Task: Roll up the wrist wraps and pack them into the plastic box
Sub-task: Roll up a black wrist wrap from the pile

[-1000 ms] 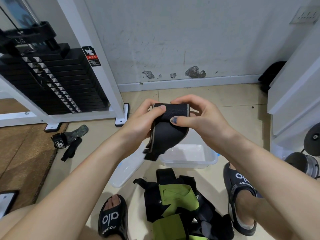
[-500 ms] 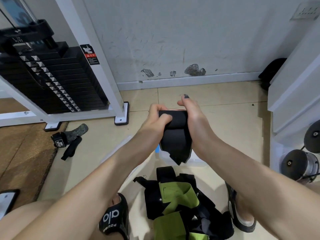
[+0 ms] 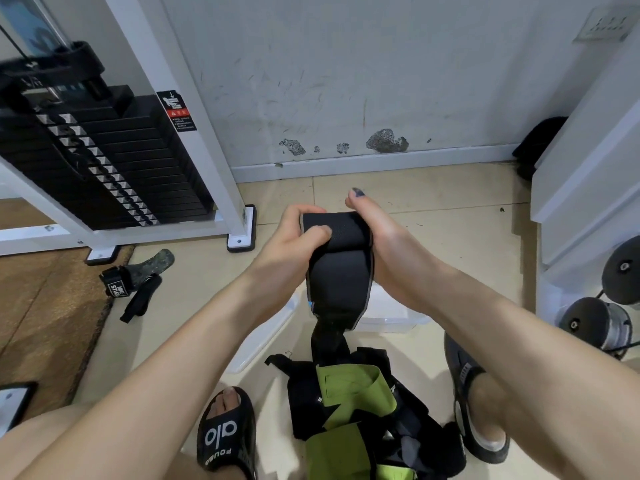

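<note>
A black wrist wrap (image 3: 341, 271) is held up over the floor, its top end partly rolled and its tail hanging down to the pile. My left hand (image 3: 294, 244) grips the roll's left side, thumb pressed on its front. My right hand (image 3: 388, 251) grips the right side, thumb raised. Below them sits the clear plastic box (image 3: 391, 317), mostly hidden behind the wrap and my right forearm. Its clear lid (image 3: 266, 337) lies on the floor to the left. A pile of black and green wraps (image 3: 356, 410) lies between my feet.
A weight stack machine (image 3: 104, 161) with a white frame stands at the left. Two loose straps (image 3: 135, 278) lie by the brown mat (image 3: 41, 306). Dumbbells (image 3: 602, 317) and a white cabinet (image 3: 588, 161) are on the right. A phone (image 3: 14, 400) lies at the lower left.
The hands turned the wrap's top end over into a roll and dropped slightly; the right thumb lifted off the front, and the tail now hangs straight down to the pile.
</note>
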{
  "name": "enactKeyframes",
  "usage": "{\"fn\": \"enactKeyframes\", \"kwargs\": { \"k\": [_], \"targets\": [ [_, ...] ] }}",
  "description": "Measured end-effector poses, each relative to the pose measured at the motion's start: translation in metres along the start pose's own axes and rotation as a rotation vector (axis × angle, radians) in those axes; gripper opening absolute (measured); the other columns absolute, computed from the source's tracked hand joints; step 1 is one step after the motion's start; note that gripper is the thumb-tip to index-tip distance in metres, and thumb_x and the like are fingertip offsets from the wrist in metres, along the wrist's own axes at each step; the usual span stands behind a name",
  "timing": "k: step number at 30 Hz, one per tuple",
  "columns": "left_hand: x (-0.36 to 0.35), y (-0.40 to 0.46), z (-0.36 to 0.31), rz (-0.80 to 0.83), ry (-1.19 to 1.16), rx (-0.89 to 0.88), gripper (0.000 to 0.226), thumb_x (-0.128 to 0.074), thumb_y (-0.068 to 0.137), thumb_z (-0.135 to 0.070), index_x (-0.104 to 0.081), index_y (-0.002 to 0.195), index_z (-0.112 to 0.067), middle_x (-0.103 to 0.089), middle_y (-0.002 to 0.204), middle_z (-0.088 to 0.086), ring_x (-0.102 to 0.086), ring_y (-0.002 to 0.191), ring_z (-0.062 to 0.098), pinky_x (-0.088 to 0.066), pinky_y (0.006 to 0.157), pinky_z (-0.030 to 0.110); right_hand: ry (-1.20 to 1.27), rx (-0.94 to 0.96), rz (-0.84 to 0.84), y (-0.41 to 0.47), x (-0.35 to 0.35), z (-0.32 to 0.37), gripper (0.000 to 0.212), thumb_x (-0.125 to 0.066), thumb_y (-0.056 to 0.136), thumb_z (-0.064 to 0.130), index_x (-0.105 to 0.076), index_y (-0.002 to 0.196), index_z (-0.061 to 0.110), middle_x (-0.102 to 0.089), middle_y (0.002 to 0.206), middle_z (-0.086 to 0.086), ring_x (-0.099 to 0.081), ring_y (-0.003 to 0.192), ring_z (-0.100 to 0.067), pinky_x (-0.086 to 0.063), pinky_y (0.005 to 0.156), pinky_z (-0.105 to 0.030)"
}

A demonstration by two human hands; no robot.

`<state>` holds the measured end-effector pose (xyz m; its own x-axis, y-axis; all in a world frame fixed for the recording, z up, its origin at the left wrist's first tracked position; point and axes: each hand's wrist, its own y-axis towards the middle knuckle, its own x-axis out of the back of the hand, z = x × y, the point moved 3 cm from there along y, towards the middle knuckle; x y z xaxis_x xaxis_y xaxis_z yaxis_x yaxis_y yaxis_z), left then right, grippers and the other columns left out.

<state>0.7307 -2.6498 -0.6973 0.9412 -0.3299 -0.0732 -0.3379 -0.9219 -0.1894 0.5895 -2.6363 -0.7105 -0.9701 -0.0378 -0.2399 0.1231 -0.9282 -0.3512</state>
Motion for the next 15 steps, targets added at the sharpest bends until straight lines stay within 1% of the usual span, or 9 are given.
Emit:
{"fn": "enactKeyframes", "kwargs": {
  "k": [1,2,4,5,7,9,12,15],
  "targets": [
    [0.001,-0.001,0.001,0.008,0.004,-0.007,0.018,-0.050,0.105,-0.008,-0.051,0.122,-0.014,-0.062,0.100,0.004,-0.063,0.084,0.015,-0.049,0.078,0.035,-0.010,-0.007,0.004,0.000,0.001,-0.001,0.073,-0.059,0.085,0.066,-0.051,0.138,0.018,-0.068,0.115,-0.016,-0.070,0.113,-0.033,-0.053,0.101,-0.048],
    [0.004,0.001,0.000,0.014,0.014,-0.026,0.018,-0.053,0.104,-0.008,-0.051,0.121,-0.014,-0.061,0.099,0.003,-0.063,0.083,0.013,-0.049,0.078,0.035,-0.030,-0.008,0.000,-0.001,0.002,0.000,0.073,-0.060,0.084,0.065,-0.051,0.138,0.017,-0.069,0.118,-0.015,-0.070,0.114,-0.033,-0.053,0.102,-0.050],
    [0.008,0.004,-0.002,0.011,0.029,-0.063,0.021,-0.059,0.099,-0.009,-0.053,0.118,-0.017,-0.060,0.102,0.000,-0.064,0.084,0.011,-0.051,0.079,0.035,-0.053,-0.006,-0.017,-0.003,0.003,0.001,0.064,-0.060,0.087,0.060,-0.055,0.135,0.017,-0.069,0.125,-0.016,-0.071,0.113,-0.033,-0.054,0.103,-0.054],
    [0.010,0.004,-0.003,0.003,0.047,-0.086,0.024,-0.061,0.096,-0.010,-0.054,0.117,-0.018,-0.059,0.105,0.000,-0.064,0.086,0.011,-0.052,0.080,0.034,-0.056,0.003,-0.023,-0.004,0.003,0.001,0.057,-0.060,0.092,0.056,-0.056,0.132,0.017,-0.069,0.125,-0.015,-0.071,0.113,-0.033,-0.054,0.101,-0.054],
    [0.010,0.003,-0.006,0.000,0.103,-0.147,0.027,-0.064,0.093,-0.010,-0.055,0.118,-0.016,-0.057,0.108,-0.002,-0.062,0.088,0.011,-0.054,0.080,0.031,-0.083,0.046,-0.042,-0.005,0.004,0.003,0.042,-0.057,0.101,0.046,-0.058,0.128,0.013,-0.070,0.117,-0.012,-0.072,0.110,-0.032,-0.057,0.093,-0.049],
    [0.009,0.001,-0.008,-0.007,0.144,-0.199,0.028,-0.062,0.096,0.000,-0.053,0.121,-0.010,-0.056,0.108,-0.002,-0.060,0.083,0.006,-0.053,0.076,0.024,-0.086,0.094,-0.054,-0.005,0.006,0.008,0.034,-0.058,0.103,0.036,-0.060,0.125,0.009,-0.070,0.109,-0.012,-0.071,0.100,-0.027,-0.057,0.084,-0.044],
    [0.009,0.002,-0.011,-0.015,0.170,-0.242,0.031,-0.057,0.096,0.012,-0.050,0.123,-0.002,-0.056,0.108,-0.001,-0.062,0.077,-0.001,-0.052,0.072,0.017,-0.038,0.144,-0.032,-0.008,0.008,0.015,0.028,-0.061,0.103,0.024,-0.062,0.125,0.007,-0.072,0.107,-0.017,-0.070,0.095,-0.025,-0.056,0.087,-0.046],
    [0.012,0.002,-0.014,0.012,0.178,-0.254,0.034,-0.058,0.095,0.013,-0.049,0.124,-0.004,-0.057,0.111,0.001,-0.063,0.081,0.002,-0.052,0.074,0.017,0.008,0.175,0.019,-0.009,0.010,0.020,0.026,-0.061,0.102,0.015,-0.061,0.125,0.004,-0.071,0.105,-0.016,-0.069,0.096,-0.028,-0.055,0.089,-0.046]
  ]
}}
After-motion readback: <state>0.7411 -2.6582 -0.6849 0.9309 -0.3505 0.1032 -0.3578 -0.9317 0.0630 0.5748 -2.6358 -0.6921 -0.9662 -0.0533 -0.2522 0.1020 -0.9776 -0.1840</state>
